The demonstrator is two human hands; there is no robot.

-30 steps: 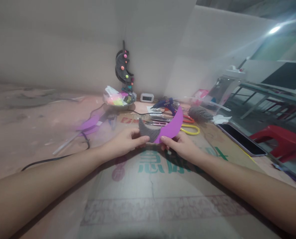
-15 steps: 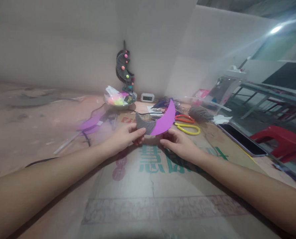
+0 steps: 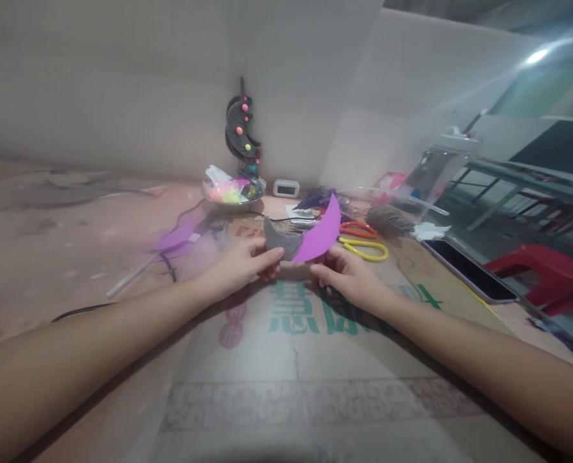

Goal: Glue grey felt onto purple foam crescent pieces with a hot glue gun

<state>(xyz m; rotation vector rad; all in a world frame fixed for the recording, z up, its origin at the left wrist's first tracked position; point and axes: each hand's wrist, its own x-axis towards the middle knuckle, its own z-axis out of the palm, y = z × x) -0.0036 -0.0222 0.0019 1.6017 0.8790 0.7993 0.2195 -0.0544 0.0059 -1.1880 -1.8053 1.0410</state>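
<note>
A purple paper crescent [image 3: 321, 236] is held up above the cardboard, its left part wound with grey yarn [image 3: 282, 243]. My left hand [image 3: 247, 263] pinches the wound end, thumb in front and fingers behind. Close under the bare purple part, my right hand [image 3: 346, 273] has its fingers curled together; what they grip, if anything, is hidden. Orange- and yellow-handled scissors [image 3: 366, 249] lie just beyond the right hand. Farther right rests a bundle of grey yarn [image 3: 390, 220].
Flattened cardboard [image 3: 247, 392] covers the table beneath my arms. Behind are a bowl [image 3: 233, 204] of colourful bits, a white digital clock [image 3: 286, 188] and a decorated grey crescent [image 3: 240, 132] against the wall. A phone [image 3: 469, 270] lies right; purple pieces [image 3: 177, 238] lie left.
Hardly anything differs. Both hands keep the same place around the crescent, and the right fingers have shifted very slightly.
</note>
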